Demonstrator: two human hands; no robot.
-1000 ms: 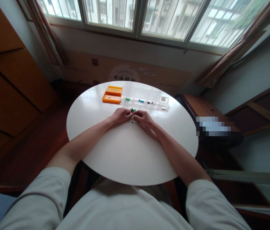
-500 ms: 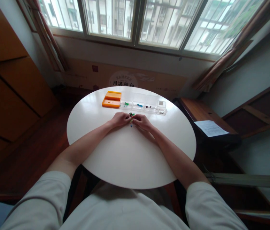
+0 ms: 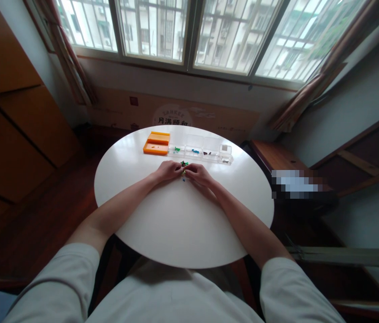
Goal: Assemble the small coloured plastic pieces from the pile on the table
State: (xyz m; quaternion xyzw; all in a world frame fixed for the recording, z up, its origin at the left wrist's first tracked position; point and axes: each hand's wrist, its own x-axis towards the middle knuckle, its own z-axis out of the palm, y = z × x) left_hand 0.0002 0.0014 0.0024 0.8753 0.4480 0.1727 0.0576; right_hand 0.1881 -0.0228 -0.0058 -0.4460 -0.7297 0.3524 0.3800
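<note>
Both hands meet at a little pile of small coloured pieces (image 3: pixel 184 164) on the white round table (image 3: pixel 182 224). My left hand (image 3: pixel 171 169) comes in from the left, its fingers bent together at the pile's edge. From the other side my right hand (image 3: pixel 198 173) has its thumb and fingertips pinched close to the left fingertips. Anything between the fingers is too small to make out. The pile shows green, dark and yellowish bits. One blue piece (image 3: pixel 184 180) lies just below the fingertips.
Behind the hands stands an open orange box (image 3: pixel 156 147) with a few tiny bits inside. Right of it runs a row of clear lidded compartments (image 3: pixel 198 154) holding green, blue and dark pieces. A wooden desk (image 3: pixel 276 154) stands beyond the table's right side.
The view has tipped slightly, so the table and hands sit a little lower. Both hands stay at the pile, with hardly any visible finger movement.
</note>
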